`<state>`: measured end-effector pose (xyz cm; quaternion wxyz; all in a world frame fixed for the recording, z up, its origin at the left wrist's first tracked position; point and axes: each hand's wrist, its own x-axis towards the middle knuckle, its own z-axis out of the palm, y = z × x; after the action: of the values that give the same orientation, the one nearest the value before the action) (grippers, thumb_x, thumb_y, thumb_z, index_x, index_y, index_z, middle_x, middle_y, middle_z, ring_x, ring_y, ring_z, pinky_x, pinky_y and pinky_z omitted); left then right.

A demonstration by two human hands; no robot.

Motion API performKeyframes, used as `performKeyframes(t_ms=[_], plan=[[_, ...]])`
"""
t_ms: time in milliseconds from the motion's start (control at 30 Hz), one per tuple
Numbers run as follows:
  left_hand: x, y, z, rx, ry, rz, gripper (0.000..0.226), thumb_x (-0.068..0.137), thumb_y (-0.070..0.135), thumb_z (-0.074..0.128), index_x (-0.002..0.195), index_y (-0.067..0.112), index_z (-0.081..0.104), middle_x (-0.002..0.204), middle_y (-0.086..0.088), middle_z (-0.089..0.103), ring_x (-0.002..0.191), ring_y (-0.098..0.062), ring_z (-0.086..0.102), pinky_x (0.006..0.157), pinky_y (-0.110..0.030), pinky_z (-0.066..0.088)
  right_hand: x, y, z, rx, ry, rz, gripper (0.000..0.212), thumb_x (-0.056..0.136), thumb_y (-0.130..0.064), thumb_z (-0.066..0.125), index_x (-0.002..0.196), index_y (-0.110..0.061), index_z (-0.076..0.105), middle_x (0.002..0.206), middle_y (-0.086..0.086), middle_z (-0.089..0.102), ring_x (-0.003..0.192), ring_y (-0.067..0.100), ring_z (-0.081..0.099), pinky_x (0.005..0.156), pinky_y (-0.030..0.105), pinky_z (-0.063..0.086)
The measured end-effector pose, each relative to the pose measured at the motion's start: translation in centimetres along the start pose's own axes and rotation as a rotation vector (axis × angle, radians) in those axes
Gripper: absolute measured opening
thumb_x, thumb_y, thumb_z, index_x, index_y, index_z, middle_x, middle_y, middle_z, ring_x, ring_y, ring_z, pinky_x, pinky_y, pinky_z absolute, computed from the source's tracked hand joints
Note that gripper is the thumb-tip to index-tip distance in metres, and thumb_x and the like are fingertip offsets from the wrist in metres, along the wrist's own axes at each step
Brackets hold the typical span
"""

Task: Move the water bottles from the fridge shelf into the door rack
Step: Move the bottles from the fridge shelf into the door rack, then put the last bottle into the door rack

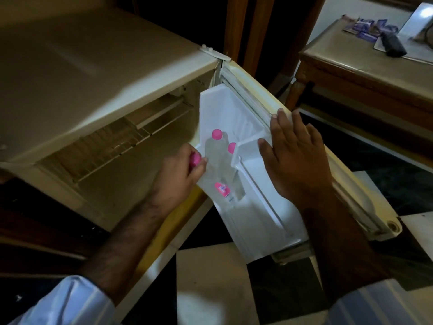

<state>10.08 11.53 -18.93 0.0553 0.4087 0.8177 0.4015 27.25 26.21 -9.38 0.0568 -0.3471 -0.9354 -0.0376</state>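
Note:
The small fridge (98, 73) stands open, its door (311, 127) swung out to the right. Two clear water bottles with pink caps stand in the white door rack (260, 207): one (216, 156) in front, one (232, 148) behind it, mostly hidden. My left hand (178, 177) is closed around the pink-capped neck of a third bottle (195, 160) at the rack's left edge; its body is hidden by my hand. My right hand (295, 156) lies flat with spread fingers on the door's inner edge. The wire shelf (112, 148) inside looks bare.
A wooden side table (351, 73) stands to the right behind the door, with sachets (365, 29), a dark object (393, 44) and a white tray on it. Chequered floor tiles (210, 282) lie below the door.

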Motion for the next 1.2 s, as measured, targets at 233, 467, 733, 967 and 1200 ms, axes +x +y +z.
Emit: performKeyframes(t_ms=[233, 467, 733, 967, 1200], plan=[[1.5, 1.0, 5.4, 0.004, -0.096, -0.005, 0.029, 0.098, 0.035, 0.063, 0.102, 0.007, 0.059, 0.088, -0.007, 0.069, 0.078, -0.026, 0.067, 0.070, -0.034, 0.050, -0.2, -0.1, -0.6, -0.047, -0.056, -0.024, 0.070, 0.102, -0.045, 0.008, 0.163, -0.009, 0.010, 0.174, 0.011, 0.004, 0.161, 0.029, -0.002, 0.129, 0.049, 0.006], [2.8, 1.1, 9.3, -0.190, -0.185, -0.077, 0.021, 0.087, 0.032, 0.076, 0.096, 0.018, 0.063, 0.081, 0.009, 0.067, 0.075, -0.007, 0.064, 0.072, -0.025, 0.054, -0.2, -0.1, -0.6, -0.087, -0.087, -0.041, 0.071, 0.102, -0.045, 0.006, 0.163, -0.010, 0.008, 0.174, 0.012, -0.001, 0.161, 0.031, -0.006, 0.128, 0.050, 0.004], [1.8, 1.9, 11.2, -0.185, -0.190, -0.100, 0.032, 0.080, 0.041, 0.082, 0.079, 0.027, 0.053, 0.063, 0.015, 0.044, 0.055, -0.008, 0.044, 0.057, -0.015, 0.033, -0.1, 0.1, -0.5, -0.014, -0.042, -0.016, 0.068, 0.105, -0.045, 0.018, 0.163, -0.009, 0.014, 0.174, 0.011, 0.008, 0.161, 0.031, 0.002, 0.129, 0.049, 0.007], [0.0, 0.3, 3.9, -0.024, -0.225, -0.191, 0.074, 0.068, 0.061, 0.084, 0.129, 0.023, 0.064, 0.105, 0.006, 0.063, 0.081, -0.012, 0.061, 0.069, -0.018, 0.042, 0.1, -0.1, -0.4, 0.066, -0.020, 0.000, 0.067, 0.105, -0.046, 0.024, 0.161, -0.009, 0.021, 0.173, 0.010, 0.016, 0.161, 0.030, 0.007, 0.129, 0.049, 0.009], [-1.8, 2.5, -10.6, 0.310, 0.202, 0.078, 0.046, 0.096, 0.047, 0.061, 0.128, 0.014, 0.067, 0.126, -0.004, 0.061, 0.113, -0.019, 0.062, 0.096, -0.027, 0.049, -0.6, -4.2, -2.2, 0.152, -0.102, 0.040, 0.074, 0.102, -0.050, 0.027, 0.162, -0.007, 0.019, 0.173, 0.011, 0.013, 0.161, 0.028, 0.006, 0.128, 0.046, 0.010]])
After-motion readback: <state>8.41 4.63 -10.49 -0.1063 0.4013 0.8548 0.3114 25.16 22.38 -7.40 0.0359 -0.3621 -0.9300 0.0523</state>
